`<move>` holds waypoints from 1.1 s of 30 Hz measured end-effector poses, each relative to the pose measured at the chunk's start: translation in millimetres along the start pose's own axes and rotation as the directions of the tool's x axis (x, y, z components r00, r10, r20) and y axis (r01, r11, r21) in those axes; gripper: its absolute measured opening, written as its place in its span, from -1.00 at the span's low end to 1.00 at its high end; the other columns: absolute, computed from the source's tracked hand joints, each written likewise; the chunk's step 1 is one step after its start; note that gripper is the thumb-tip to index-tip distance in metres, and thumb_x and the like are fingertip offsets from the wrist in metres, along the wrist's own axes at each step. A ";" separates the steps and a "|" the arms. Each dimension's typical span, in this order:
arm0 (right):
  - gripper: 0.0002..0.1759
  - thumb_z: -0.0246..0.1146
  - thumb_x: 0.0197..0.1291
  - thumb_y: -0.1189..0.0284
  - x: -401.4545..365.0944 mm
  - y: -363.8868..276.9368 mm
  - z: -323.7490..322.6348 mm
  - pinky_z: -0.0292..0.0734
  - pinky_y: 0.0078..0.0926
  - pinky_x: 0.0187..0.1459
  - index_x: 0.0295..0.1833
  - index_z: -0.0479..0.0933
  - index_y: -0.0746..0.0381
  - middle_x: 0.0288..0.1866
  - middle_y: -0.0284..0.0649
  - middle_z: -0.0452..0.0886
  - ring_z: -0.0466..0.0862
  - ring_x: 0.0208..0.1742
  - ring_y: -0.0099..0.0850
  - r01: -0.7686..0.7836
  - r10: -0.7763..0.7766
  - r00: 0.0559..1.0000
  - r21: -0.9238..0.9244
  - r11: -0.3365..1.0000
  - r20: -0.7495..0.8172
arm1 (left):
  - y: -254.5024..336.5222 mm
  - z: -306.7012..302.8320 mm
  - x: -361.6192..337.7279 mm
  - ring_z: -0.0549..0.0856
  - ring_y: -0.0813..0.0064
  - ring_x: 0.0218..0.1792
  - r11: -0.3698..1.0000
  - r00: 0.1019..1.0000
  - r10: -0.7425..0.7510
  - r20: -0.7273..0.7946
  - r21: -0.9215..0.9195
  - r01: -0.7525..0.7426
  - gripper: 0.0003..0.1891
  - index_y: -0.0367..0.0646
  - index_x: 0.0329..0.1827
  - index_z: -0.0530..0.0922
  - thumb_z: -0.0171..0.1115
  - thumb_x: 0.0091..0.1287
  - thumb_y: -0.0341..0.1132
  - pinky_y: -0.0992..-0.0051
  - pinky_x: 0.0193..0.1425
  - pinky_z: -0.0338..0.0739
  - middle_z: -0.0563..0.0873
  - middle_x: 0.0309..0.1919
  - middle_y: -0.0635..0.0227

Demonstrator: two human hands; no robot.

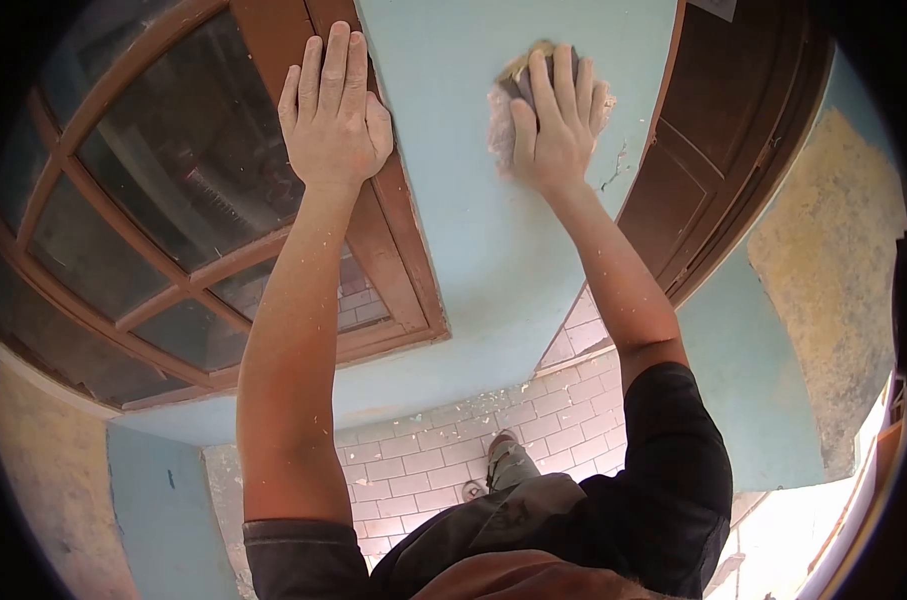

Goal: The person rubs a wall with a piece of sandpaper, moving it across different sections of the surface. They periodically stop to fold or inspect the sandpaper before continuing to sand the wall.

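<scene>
My left hand [338, 130] lies flat against the brown wooden window frame [398, 250], fingers stretched upward and holding nothing. Against the light blue wall [463, 170], my right hand [556, 125] presses a piece of sandpaper [518, 78], dark grey with a yellowish edge. Most of that piece is hidden under the palm and fingers. Around it shows a rough whitish patch [499, 125] in the paint. Pale dust coats both hands, and small flecks cling to the forearms.
Glass panes [183, 140] fill the window at left. A brown door [673, 190] stands right of the wall strip, near a small crack [616, 165]. Paint chips lie on the tiled floor [413, 465] by my foot [503, 440]. Peeled yellowish plaster [833, 260] shows at far right.
</scene>
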State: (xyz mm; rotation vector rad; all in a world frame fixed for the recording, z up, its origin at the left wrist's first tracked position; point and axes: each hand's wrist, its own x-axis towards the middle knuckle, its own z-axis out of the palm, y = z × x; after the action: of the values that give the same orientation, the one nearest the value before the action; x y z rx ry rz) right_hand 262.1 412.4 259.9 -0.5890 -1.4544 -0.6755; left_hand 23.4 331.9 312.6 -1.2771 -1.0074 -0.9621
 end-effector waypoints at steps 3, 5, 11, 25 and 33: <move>-0.34 0.03 0.63 0.24 118.0 -10.6 -1.5 -0.13 0.13 0.71 0.72 0.18 0.22 0.79 0.04 0.07 0.02 0.78 0.09 -0.092 0.098 0.991 -0.063 0.994 0.089 | -1.7 1.4 0.4 0.49 0.32 0.55 1.000 1.000 0.007 0.004 0.004 -0.007 -0.36 -0.10 0.54 0.54 0.04 0.34 -0.26 0.22 0.63 0.26 0.53 0.57 0.39; -0.43 0.14 0.54 0.23 103.2 -9.0 9.3 0.06 0.15 0.59 0.57 0.40 0.14 0.66 -0.01 0.31 0.24 0.65 0.10 -0.122 0.120 0.989 0.024 0.992 0.091 | -1.7 1.4 -0.1 0.49 0.33 0.56 1.000 1.000 0.013 -0.007 -0.001 -0.013 -0.34 -0.09 0.56 0.52 0.06 0.33 -0.28 0.22 0.64 0.25 0.52 0.58 0.40; -0.54 0.16 0.54 0.20 -102.5 -24.7 -17.6 0.20 0.12 0.53 0.42 0.63 0.10 0.55 -0.08 0.52 0.42 0.56 0.10 0.128 -0.145 0.961 0.088 0.988 0.236 | 1.1 -0.6 -2.0 0.48 0.34 0.56 1.000 1.000 -0.013 0.023 0.018 0.012 -0.34 -0.06 0.57 0.52 0.06 0.33 -0.29 0.22 0.64 0.25 0.52 0.59 0.40; -0.32 -0.04 0.59 0.25 -157.8 21.2 -27.7 -0.20 0.37 0.64 0.64 0.25 0.46 0.72 0.32 0.12 0.01 0.74 0.38 -0.292 0.310 0.934 -0.121 0.949 0.178 | 0.2 1.8 -4.0 0.49 0.39 0.56 1.000 1.000 -0.013 -0.007 0.001 0.013 -0.36 -0.02 0.59 0.51 0.02 0.38 -0.29 0.25 0.65 0.23 0.51 0.59 0.44; -0.29 -0.05 0.61 0.23 -2.6 77.9 -35.3 -0.22 0.34 0.66 0.74 0.07 0.30 0.79 0.19 0.00 -0.05 0.75 0.32 -0.386 0.389 0.920 -0.061 0.920 0.050 | 0.1 1.5 -5.9 0.50 0.41 0.54 1.000 1.000 0.000 -0.006 0.025 0.000 -0.38 0.01 0.57 0.53 -0.01 0.41 -0.26 0.27 0.64 0.25 0.54 0.57 0.46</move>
State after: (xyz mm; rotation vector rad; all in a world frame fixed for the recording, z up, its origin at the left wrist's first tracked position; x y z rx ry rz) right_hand 342.9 440.6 259.1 -0.9154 -1.3263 -0.3824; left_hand 21.7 333.4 307.0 -1.2530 -1.0115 -0.9503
